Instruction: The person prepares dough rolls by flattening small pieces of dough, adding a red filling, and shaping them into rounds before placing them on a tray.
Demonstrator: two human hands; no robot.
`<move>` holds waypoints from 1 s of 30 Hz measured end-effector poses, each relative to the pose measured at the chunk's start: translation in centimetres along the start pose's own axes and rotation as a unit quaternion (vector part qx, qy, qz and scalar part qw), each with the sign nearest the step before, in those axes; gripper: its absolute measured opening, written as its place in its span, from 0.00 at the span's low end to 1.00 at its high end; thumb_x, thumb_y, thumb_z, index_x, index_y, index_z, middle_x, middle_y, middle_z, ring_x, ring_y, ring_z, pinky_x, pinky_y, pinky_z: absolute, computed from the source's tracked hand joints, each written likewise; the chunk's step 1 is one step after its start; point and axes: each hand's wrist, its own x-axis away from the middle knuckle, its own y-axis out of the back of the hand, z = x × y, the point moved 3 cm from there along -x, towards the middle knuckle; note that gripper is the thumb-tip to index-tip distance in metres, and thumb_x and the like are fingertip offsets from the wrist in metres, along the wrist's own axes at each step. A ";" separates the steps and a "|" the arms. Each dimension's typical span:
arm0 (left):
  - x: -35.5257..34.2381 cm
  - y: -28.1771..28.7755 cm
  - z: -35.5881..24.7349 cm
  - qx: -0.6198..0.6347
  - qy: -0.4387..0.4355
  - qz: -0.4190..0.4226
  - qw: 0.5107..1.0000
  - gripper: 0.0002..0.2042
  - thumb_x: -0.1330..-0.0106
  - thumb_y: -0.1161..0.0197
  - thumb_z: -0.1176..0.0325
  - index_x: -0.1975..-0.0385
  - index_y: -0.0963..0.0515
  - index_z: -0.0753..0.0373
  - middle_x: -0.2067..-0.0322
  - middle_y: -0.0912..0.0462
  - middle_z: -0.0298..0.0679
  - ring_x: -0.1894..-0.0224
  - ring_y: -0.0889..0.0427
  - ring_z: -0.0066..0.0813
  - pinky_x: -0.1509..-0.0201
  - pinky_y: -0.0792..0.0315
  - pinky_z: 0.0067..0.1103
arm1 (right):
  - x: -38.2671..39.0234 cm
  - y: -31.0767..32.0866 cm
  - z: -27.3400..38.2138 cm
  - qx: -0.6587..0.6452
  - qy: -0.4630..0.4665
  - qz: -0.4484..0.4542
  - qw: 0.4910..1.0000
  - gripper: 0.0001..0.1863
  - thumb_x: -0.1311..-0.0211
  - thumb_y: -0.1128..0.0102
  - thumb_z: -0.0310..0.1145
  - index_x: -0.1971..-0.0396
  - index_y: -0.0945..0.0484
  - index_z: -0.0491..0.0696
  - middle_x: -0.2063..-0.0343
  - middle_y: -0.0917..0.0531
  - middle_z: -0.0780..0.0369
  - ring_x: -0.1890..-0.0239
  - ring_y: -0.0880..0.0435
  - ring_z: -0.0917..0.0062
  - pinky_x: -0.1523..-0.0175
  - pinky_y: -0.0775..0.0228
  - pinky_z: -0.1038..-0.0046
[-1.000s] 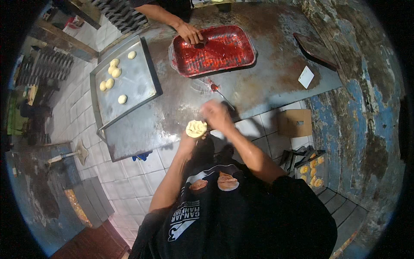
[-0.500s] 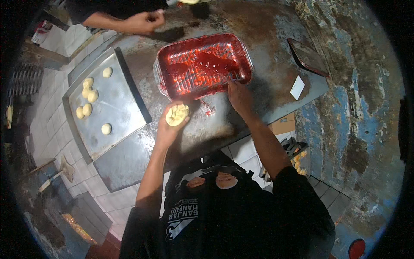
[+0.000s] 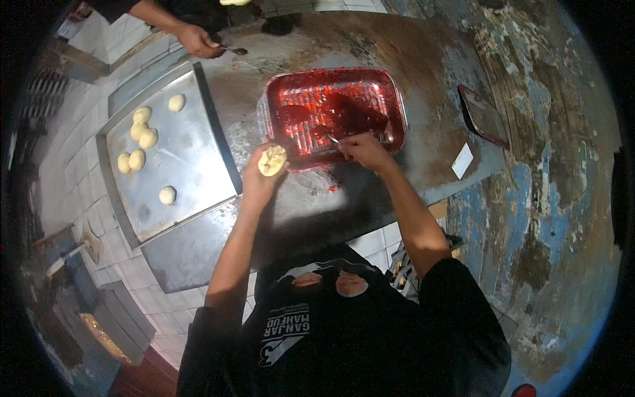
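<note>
Cupped in my left hand [image 3: 258,177] is a piece of pale yellow dough [image 3: 272,161], its folded, hollowed face turned up. My right hand [image 3: 365,151] grips a small spoon [image 3: 333,139] by its handle, with the tip down at the red filling [image 3: 350,114]. That filling, glossy and jam-like, lies in a clear rectangular dish [image 3: 401,112] whose inner walls are smeared red. The left hand is beside the dish's near left corner. My right hand is over its near edge.
Left of the dish, a metal tray [image 3: 192,159] holds several dough balls [image 3: 148,137]. Another person's hand [image 3: 197,41] with a dark-tipped spoon [image 3: 236,50] is at the far left. A white card [image 3: 462,161] and a dark flat rectangular object [image 3: 485,116] lie at the right.
My right hand has drawn the spoon into sight over the filling. The dish appears farther right and lower in view. The other person's hand has shifted left, its spoon now showing.
</note>
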 end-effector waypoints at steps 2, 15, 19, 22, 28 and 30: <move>0.3 -1.1 -0.2 -0.067 0.000 -0.034 0.997 0.24 0.39 0.26 0.71 0.45 0.29 0.61 0.55 0.15 0.46 0.51 0.14 0.35 0.47 0.22 0.28 | 3.2 -1.3 3.6 -0.065 0.039 0.004 0.997 0.13 0.33 0.41 0.33 0.58 0.13 0.42 0.73 0.16 0.51 0.68 0.14 0.60 0.60 0.24 0.64; 5.7 -5.6 1.8 -0.097 0.052 -0.045 0.993 0.17 0.33 0.38 0.66 0.48 0.28 0.63 0.60 0.16 0.50 0.57 0.17 0.49 0.55 0.24 0.36 | 16.7 -9.3 -1.8 0.201 0.302 -0.238 0.901 0.14 0.33 0.40 0.29 0.49 0.21 0.44 0.69 0.21 0.54 0.69 0.18 0.54 0.64 0.24 0.59; 10.6 -8.8 0.0 0.108 0.055 0.070 0.990 0.23 0.39 0.34 0.75 0.43 0.29 0.61 0.54 0.20 0.34 0.52 0.22 0.25 0.47 0.27 0.24 | 15.7 -6.9 -3.1 0.027 0.280 -0.250 0.927 0.20 0.34 0.37 0.30 0.45 0.24 0.39 0.64 0.15 0.57 0.63 0.14 0.65 0.54 0.23 0.67; 14.8 -12.0 -1.7 0.173 -0.023 0.129 0.976 0.28 0.43 0.29 0.76 0.42 0.31 0.61 0.50 0.21 0.35 0.48 0.23 0.25 0.41 0.29 0.24 | 16.5 -6.2 -0.2 -0.349 0.106 -0.079 0.928 0.27 0.34 0.33 0.33 0.40 0.28 0.36 0.59 0.13 0.60 0.58 0.15 0.77 0.50 0.24 0.73; 17.5 -13.7 -2.0 0.175 -0.035 0.007 0.984 0.25 0.42 0.26 0.73 0.46 0.30 0.61 0.61 0.21 0.35 0.61 0.21 0.25 0.57 0.24 0.23 | 25.9 -6.4 0.7 0.089 0.439 -0.151 0.881 0.28 0.33 0.48 0.23 0.32 0.33 0.48 0.47 0.18 0.48 0.42 0.18 0.63 0.38 0.28 0.66; 19.4 -14.0 -6.1 0.258 0.094 0.103 0.956 0.18 0.36 0.29 0.68 0.49 0.26 0.60 0.63 0.20 0.31 0.64 0.23 0.18 0.65 0.28 0.18 | 25.9 -4.1 -1.5 -0.182 0.359 -0.240 0.884 0.30 0.31 0.51 0.22 0.29 0.39 0.46 0.45 0.18 0.52 0.40 0.20 0.66 0.36 0.30 0.65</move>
